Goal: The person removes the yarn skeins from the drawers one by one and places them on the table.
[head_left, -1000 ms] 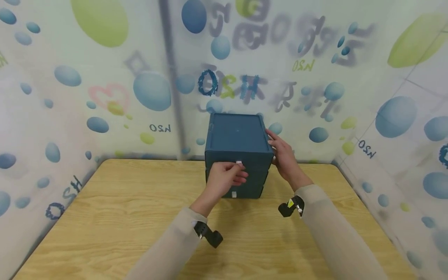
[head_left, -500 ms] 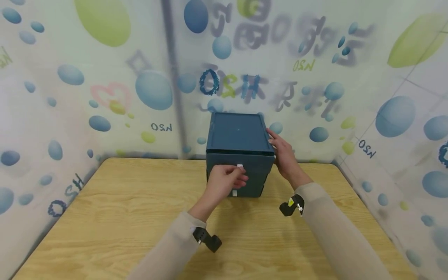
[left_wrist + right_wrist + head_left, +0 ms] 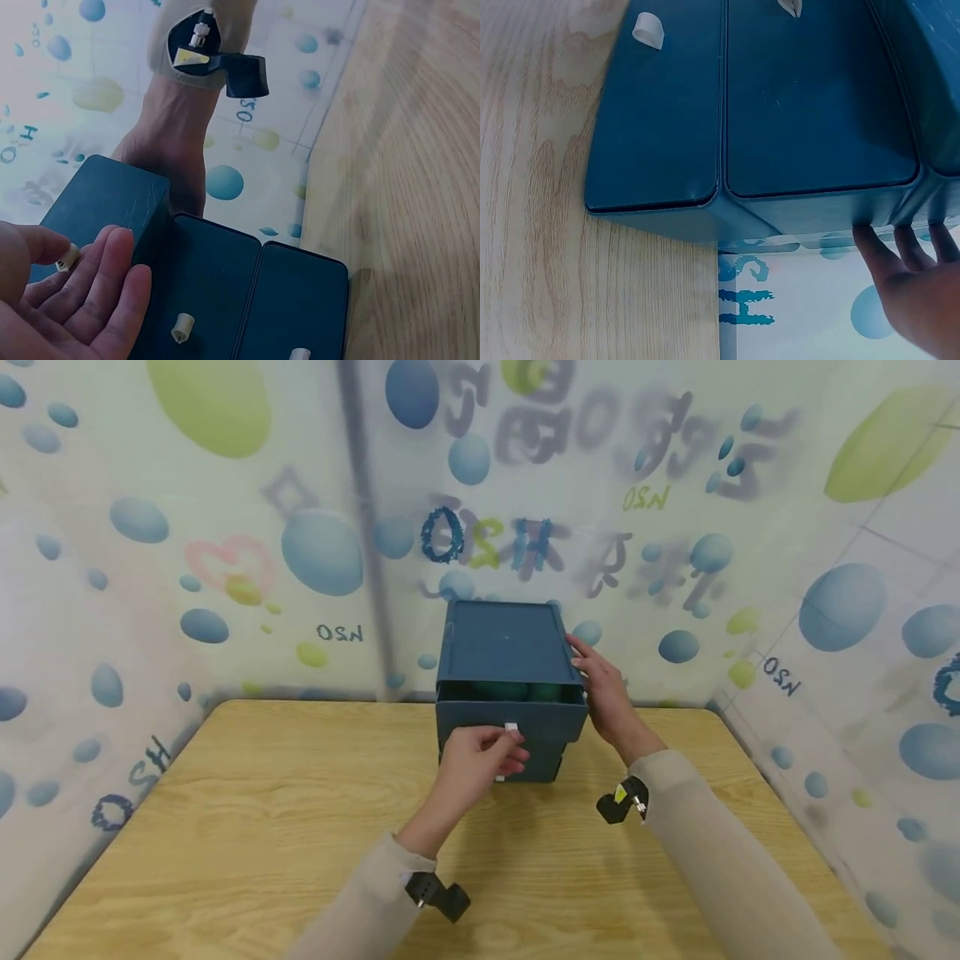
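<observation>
A dark blue three-drawer box [image 3: 506, 639] stands at the back of the wooden table [image 3: 225, 827]. My left hand [image 3: 501, 747] pinches the small white tab [image 3: 512, 727] on the top drawer [image 3: 551, 720], which is pulled partly out. Something green [image 3: 517, 692] shows inside the gap. My right hand [image 3: 594, 675] rests with straight fingers against the box's upper right edge. In the left wrist view the left hand [image 3: 71, 296] holds the tab [image 3: 67, 257]; the middle drawer [image 3: 206, 277] and bottom drawer [image 3: 300, 296] are closed. In the right wrist view the fingertips [image 3: 900, 251] touch the box's side.
Printed curtain walls [image 3: 150, 568] enclose the table on three sides, close behind the box. Black camera mounts sit on both wrists [image 3: 622, 802]. Bare wood stretches to the left, the right and in front of the box.
The top drawer has slid out toward me under my left hand's pull, and a gap with green contents has opened. My right hand has stayed on the box.
</observation>
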A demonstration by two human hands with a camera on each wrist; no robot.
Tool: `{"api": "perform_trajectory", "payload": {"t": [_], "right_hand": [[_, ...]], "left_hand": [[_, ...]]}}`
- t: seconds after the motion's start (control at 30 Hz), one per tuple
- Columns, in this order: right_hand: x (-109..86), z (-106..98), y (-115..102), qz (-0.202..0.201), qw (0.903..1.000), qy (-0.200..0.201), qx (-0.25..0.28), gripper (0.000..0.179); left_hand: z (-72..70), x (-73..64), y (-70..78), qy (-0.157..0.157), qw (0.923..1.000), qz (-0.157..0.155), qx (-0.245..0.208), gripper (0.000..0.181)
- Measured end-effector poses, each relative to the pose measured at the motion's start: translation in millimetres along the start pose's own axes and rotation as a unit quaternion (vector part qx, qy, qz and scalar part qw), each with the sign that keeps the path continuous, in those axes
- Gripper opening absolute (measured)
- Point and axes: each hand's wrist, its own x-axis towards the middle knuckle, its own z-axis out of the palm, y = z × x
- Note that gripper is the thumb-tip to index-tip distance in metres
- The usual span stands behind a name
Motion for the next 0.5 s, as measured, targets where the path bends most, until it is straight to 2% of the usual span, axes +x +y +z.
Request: {"api": "perform_trajectory", "payload": {"t": [0.3, 0.5], "right_hand": [[-0.3, 3, 0, -0.005, 0.9997, 0.012, -0.019, 0.056], [-0.7, 3, -1, 0.0, 0.9997, 0.015, -0.02, 0.056]], "left_hand": [[1.6, -9.9, -0.9, -0.007, 0.9999, 0.007, -0.009, 0.028], [3.5, -16.6, -1.0, -0.007, 0.9999, 0.011, 0.002, 0.026]]}}
